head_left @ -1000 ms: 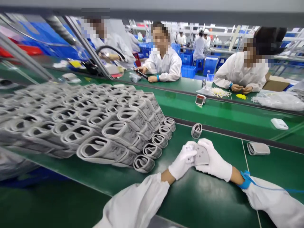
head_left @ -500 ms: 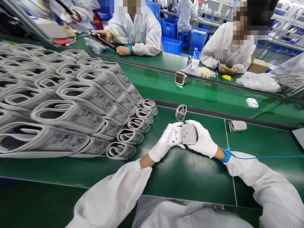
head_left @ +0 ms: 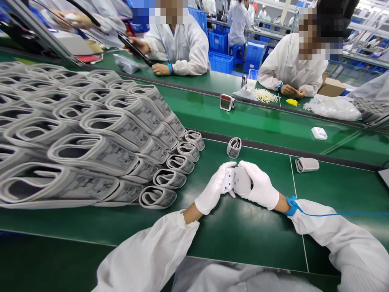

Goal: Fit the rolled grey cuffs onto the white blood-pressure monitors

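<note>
- Well left of the grey-and-white plastic housing point(head_left: 242, 181), grey cuffs point(head_left: 91, 156) stand stacked on the green bench point(head_left: 243, 231).
- Far beyond the housing, blue crates point(head_left: 218, 63) stand in rows; you can't tell what they hold.
- Your left hand point(head_left: 212, 190) and right hand point(head_left: 259, 186), in white gloves, press together around the housing, pinching it between them above the bench.
- The housing now sits turned slightly, showing less of its white end than in the earlier view.
- Beyond and right of it, a cardboard box point(head_left: 331, 87) sits near a clear plastic bag point(head_left: 332, 108), its contents hidden.
</note>
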Demonstrator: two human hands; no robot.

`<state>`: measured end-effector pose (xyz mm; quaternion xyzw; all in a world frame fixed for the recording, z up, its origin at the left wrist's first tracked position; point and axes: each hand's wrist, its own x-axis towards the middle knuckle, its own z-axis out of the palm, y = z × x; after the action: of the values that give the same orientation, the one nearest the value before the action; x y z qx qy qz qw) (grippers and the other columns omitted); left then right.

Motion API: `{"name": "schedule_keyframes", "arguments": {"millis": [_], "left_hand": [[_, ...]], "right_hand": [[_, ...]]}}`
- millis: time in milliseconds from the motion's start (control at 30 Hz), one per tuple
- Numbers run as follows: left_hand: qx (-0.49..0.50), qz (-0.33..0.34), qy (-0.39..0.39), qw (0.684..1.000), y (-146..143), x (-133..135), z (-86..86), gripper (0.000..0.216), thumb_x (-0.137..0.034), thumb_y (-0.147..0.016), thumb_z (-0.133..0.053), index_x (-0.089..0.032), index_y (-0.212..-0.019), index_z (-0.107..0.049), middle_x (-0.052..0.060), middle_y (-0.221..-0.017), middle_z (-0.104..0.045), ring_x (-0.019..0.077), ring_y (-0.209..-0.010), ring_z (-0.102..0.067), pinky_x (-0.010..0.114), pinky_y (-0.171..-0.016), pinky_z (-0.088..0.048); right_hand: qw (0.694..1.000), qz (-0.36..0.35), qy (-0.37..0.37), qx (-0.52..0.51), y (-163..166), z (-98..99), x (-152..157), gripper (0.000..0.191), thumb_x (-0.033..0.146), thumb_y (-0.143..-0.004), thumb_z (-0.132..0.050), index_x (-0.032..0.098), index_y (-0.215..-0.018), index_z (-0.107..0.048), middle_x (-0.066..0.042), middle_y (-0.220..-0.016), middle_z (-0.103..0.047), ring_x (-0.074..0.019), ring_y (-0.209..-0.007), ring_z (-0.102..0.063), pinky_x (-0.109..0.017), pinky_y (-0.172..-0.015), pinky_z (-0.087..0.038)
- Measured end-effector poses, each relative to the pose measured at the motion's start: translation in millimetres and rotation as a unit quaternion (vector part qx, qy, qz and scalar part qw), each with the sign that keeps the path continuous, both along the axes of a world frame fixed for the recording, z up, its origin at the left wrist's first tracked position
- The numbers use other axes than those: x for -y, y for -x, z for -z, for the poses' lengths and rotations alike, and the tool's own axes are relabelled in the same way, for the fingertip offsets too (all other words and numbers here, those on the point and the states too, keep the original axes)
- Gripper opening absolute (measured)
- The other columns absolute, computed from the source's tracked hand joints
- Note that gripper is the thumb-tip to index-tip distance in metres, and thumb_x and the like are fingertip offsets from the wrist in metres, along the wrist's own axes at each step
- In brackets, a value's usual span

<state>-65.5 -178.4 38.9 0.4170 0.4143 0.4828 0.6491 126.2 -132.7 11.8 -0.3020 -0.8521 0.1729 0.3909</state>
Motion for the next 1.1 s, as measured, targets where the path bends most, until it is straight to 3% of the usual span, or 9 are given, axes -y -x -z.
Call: {"name": "schedule_keyframes", "arguments": {"millis": [300,433,500,567,633,733,833,933,1100], "left_hand": [[-0.002,0.008,-0.018,1.000,-4,1,2.8,0.071,-0.076,-0.093,-0.041,-0.020,-0.134,-0.055,0.005,-0.093,-0.068,0.0160,-0.061,-0.065,0.031,-0.054,-0.059],[-0.030,0.003,-0.009,1.000,-7,3,6.7,0.072,-0.076,-0.093,-0.042,-0.021,-0.139,-0.049,0.002,-0.084,-0.065,0.0140,-0.052,-0.060,0.030,-0.049,-0.056],[-0.050,0.007,-0.002,0.999,-7,3,9.1,0.073,-0.074,-0.094,-0.044,-0.021,-0.144,-0.044,0.005,-0.092,-0.066,0.0153,-0.056,-0.062,0.031,-0.049,-0.056],[-0.084,0.003,-0.016,0.996,-7,3,10.4,0.079,-0.069,-0.089,-0.057,-0.021,-0.149,-0.038,0.011,-0.113,-0.066,0.0209,-0.074,-0.069,0.034,-0.061,-0.059],[-0.148,-0.007,-0.054,0.988,-7,3,10.4,0.095,-0.054,-0.077,-0.078,-0.022,-0.155,-0.033,0.015,-0.134,-0.059,0.0305,-0.108,-0.067,0.041,-0.087,-0.059],[-0.244,0.011,-0.100,0.964,-7,3,9.8,0.114,-0.031,-0.067,-0.088,-0.026,-0.161,-0.023,0.016,-0.147,-0.052,0.0369,-0.136,-0.050,0.051,-0.114,-0.042],[-0.290,0.023,-0.162,0.943,-5,1,12.9,0.101,-0.024,-0.080,-0.075,-0.025,-0.163,-0.018,0.017,-0.157,-0.045,0.0352,-0.143,-0.046,0.051,-0.120,-0.035],[-0.341,0.021,-0.231,0.911,-3,-3,17.6,0.083,-0.017,-0.090,-0.055,-0.024,-0.164,-0.018,0.015,-0.163,-0.038,0.0317,-0.145,-0.046,0.046,-0.119,-0.038],[-0.403,0.029,-0.246,0.881,1,-7,17.4,0.082,-0.010,-0.086,-0.050,-0.025,-0.163,-0.026,0.012,-0.158,-0.047,0.0317,-0.130,-0.062,0.045,-0.110,-0.048]], "right_hand": [[0.998,-0.027,0.043,0.039,1,-13.8,3,0.078,0.029,-0.077,-0.076,0.023,-0.149,-0.047,-0.014,-0.142,-0.057,-0.0324,-0.132,-0.058,-0.046,-0.111,-0.051],[0.994,-0.031,0.070,0.076,8,-26.3,8,0.069,0.026,-0.077,-0.075,0.024,-0.142,-0.054,-0.014,-0.133,-0.061,-0.0326,-0.120,-0.064,-0.045,-0.100,-0.057],[0.992,-0.022,0.071,0.098,10,-28.6,11,0.070,0.027,-0.077,-0.075,0.023,-0.143,-0.053,-0.015,-0.131,-0.062,-0.0328,-0.116,-0.065,-0.045,-0.098,-0.058],[0.991,-0.007,0.067,0.120,9,-27.3,11,0.069,0.028,-0.078,-0.074,0.020,-0.143,-0.053,-0.016,-0.132,-0.062,-0.0337,-0.116,-0.065,-0.045,-0.099,-0.057],[0.990,0.008,0.070,0.118,5,-22.5,11,0.066,0.029,-0.082,-0.072,0.020,-0.144,-0.053,-0.016,-0.136,-0.060,-0.0339,-0.121,-0.063,-0.046,-0.103,-0.055],[0.994,0.021,0.086,0.065,-1,-11.8,10,0.074,0.039,-0.082,-0.075,0.020,-0.149,-0.048,-0.016,-0.145,-0.055,-0.0350,-0.133,-0.057,-0.047,-0.111,-0.050],[0.995,0.046,0.090,0.024,-5,-4.8,9,0.090,0.050,-0.074,-0.083,0.018,-0.150,-0.047,-0.018,-0.148,-0.054,-0.0365,-0.138,-0.053,-0.048,-0.116,-0.047],[0.989,0.095,0.113,0.011,-3,-5.8,9,0.085,0.042,-0.074,-0.081,0.018,-0.149,-0.049,-0.017,-0.146,-0.056,-0.0348,-0.135,-0.057,-0.047,-0.114,-0.049],[0.976,0.114,0.183,-0.002,2,-9.2,16,0.084,0.032,-0.071,-0.078,0.020,-0.149,-0.049,-0.013,-0.143,-0.060,-0.0335,-0.130,-0.061,-0.047,-0.111,-0.050]]}}
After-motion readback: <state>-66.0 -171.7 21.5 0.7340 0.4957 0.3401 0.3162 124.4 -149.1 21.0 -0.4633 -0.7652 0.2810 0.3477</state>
